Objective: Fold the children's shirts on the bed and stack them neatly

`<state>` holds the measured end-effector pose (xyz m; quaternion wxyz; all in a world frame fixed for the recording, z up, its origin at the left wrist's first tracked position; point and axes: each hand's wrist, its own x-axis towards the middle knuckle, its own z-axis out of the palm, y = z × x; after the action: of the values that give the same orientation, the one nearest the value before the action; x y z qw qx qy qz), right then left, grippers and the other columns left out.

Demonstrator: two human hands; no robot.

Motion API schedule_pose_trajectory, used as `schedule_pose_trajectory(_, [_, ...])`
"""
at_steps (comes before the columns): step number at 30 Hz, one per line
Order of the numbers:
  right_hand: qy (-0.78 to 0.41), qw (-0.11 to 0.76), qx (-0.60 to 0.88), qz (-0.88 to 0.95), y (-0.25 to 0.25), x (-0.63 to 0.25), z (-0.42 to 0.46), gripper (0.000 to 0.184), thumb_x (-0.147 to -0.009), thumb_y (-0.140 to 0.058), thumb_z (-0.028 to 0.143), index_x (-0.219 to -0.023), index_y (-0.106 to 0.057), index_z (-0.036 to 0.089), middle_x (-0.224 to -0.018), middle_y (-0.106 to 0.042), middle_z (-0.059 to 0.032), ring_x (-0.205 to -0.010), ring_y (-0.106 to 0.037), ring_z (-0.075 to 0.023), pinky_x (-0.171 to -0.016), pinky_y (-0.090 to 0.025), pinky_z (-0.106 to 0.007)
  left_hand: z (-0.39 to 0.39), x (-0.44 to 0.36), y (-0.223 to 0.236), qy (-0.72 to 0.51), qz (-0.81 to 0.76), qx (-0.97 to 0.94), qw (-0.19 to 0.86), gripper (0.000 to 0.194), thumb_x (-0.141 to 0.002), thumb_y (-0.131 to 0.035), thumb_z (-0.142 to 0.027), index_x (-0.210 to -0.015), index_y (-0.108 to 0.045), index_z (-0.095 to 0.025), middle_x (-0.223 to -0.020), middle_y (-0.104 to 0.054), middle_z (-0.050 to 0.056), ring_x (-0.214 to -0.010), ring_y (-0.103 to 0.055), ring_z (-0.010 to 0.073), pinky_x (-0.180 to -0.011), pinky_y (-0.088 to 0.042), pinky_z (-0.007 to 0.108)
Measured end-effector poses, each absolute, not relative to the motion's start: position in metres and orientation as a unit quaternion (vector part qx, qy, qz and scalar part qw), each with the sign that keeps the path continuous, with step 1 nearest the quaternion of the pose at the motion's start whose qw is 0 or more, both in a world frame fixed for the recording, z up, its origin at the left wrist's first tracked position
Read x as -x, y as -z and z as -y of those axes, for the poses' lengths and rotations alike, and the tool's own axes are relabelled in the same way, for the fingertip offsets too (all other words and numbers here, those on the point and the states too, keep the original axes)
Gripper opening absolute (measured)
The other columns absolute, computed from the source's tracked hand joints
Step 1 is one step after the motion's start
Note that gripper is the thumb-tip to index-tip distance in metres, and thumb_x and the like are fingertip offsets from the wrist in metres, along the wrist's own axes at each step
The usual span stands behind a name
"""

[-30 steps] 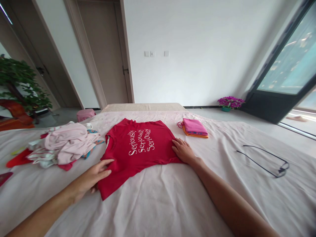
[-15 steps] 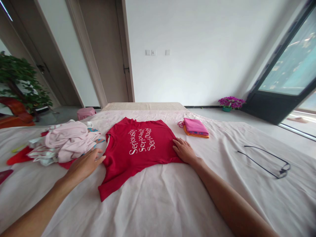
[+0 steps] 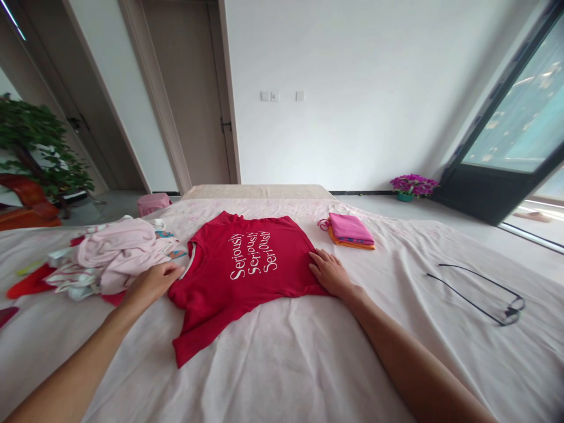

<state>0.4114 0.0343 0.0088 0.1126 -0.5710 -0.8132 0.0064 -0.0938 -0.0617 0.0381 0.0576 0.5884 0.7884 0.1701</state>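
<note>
A red T-shirt [image 3: 247, 264] with white "Seriously" lettering lies spread on the bed sheet, its collar to the left and its hem to the right. My left hand [image 3: 161, 279] pinches the shirt's edge beside the collar; the thumb and forefinger are together there. My right hand [image 3: 330, 270] rests flat on the hem end, fingers stretched out over the cloth. Left of my left hand is a loose heap of clothes [image 3: 117, 252], mostly pale pink and white. A small folded stack of pink and orange clothes [image 3: 351, 229] sits beyond my right hand.
A pair of glasses [image 3: 480, 294] lies on the pale sheet [image 3: 282, 364] at the right. Past the bed are a pink stool [image 3: 153, 204], a pot of purple flowers [image 3: 413, 185], a leafy plant [image 3: 39, 147] and a brown door [image 3: 185, 94].
My left hand has closed on the shirt near the collar, and that edge has been drawn slightly left. My right hand stays on the hem. The view has shifted slightly.
</note>
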Motion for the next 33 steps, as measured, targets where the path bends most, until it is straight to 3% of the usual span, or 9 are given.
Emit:
schedule_pose_trajectory(3, [-0.008,0.11,0.571,0.814,-0.008,-0.412,-0.035,0.052,-0.1,-0.034,0.043,-0.147,-0.044,0.024,-0.154,-0.038,-0.0075,-0.143,-0.031,-0.0258,-0.117,-0.022,-0.043,0.039,0.097,-0.041,-0.125,-0.813,-0.566,0.05,0.042,-0.088,-0.041,-0.05,-0.093,-0.071,-0.021,-0.093,-0.074,0.008,-0.087,-0.068,0.0252,-0.069,-0.044,0.03])
schedule_pose_trajectory(10, [-0.005,0.111,0.57,0.814,-0.011,-0.411,-0.032,0.051,-0.1,-0.034,0.043,-0.146,-0.045,0.023,-0.154,-0.039,-0.0072,-0.143,-0.032,-0.0255,-0.117,-0.022,-0.043,-0.005,0.072,-0.02,-0.114,-0.836,-0.537,0.006,0.036,-0.082,-0.052,-0.043,-0.099,-0.071,-0.017,-0.1,-0.072,0.016,-0.099,-0.066,0.0328,-0.078,-0.047,0.036])
schedule_pose_trajectory(14, [-0.004,0.11,0.57,0.814,-0.011,-0.411,-0.032,0.051,-0.1,-0.033,0.043,-0.146,-0.045,0.024,-0.154,-0.039,-0.0078,-0.143,-0.032,-0.0253,-0.117,-0.022,-0.043,-0.003,0.065,-0.009,-0.15,-0.83,-0.536,-0.033,0.035,-0.089,-0.044,-0.033,-0.111,-0.062,-0.015,-0.11,-0.069,0.017,-0.103,-0.064,0.0301,-0.079,-0.047,0.035])
schedule_pose_trajectory(19, [-0.002,0.103,0.568,0.816,-0.01,-0.412,-0.034,0.052,-0.1,-0.033,0.043,-0.147,-0.044,0.024,-0.154,-0.038,-0.0078,-0.143,-0.032,-0.0251,-0.117,-0.022,-0.043,0.013,0.066,-0.013,-0.154,-0.84,-0.511,-0.096,0.033,-0.088,-0.049,-0.032,-0.115,-0.057,-0.016,-0.11,-0.066,0.017,-0.093,-0.066,0.0309,-0.073,-0.048,0.037])
schedule_pose_trajectory(23, [-0.001,0.098,0.572,0.815,-0.01,-0.411,-0.035,0.052,-0.1,-0.033,0.044,-0.148,-0.043,0.025,-0.154,-0.038,-0.0076,-0.143,-0.031,-0.0253,-0.117,-0.022,-0.043,0.019,0.05,-0.027,-0.124,-0.783,-0.583,-0.179,0.037,-0.09,-0.042,-0.028,-0.123,-0.057,-0.017,-0.12,-0.062,0.018,-0.101,-0.063,0.0315,-0.081,-0.048,0.04])
schedule_pose_trajectory(27, [-0.002,0.094,0.575,0.812,-0.011,-0.409,-0.034,0.052,-0.1,-0.033,0.043,-0.148,-0.042,0.024,-0.155,-0.038,-0.0079,-0.144,-0.029,-0.0251,-0.117,-0.022,-0.043,0.014,0.028,-0.022,-0.119,-0.725,-0.667,-0.124,0.047,-0.096,-0.032,-0.034,-0.131,-0.055,-0.012,-0.128,-0.062,0.015,-0.117,-0.058,0.0272,-0.1,-0.043,0.038])
schedule_pose_trajectory(33, [-0.012,0.095,0.57,0.816,-0.015,-0.411,-0.031,0.053,-0.101,-0.031,0.044,-0.149,-0.041,0.024,-0.155,-0.037,-0.0071,-0.144,-0.029,-0.0244,-0.117,-0.022,-0.042,0.016,0.03,0.011,-0.06,-0.726,-0.678,-0.093,0.062,-0.096,-0.032,-0.047,-0.148,-0.041,-0.014,-0.152,-0.042,0.018,-0.141,-0.037,0.0345,-0.111,-0.031,0.05])
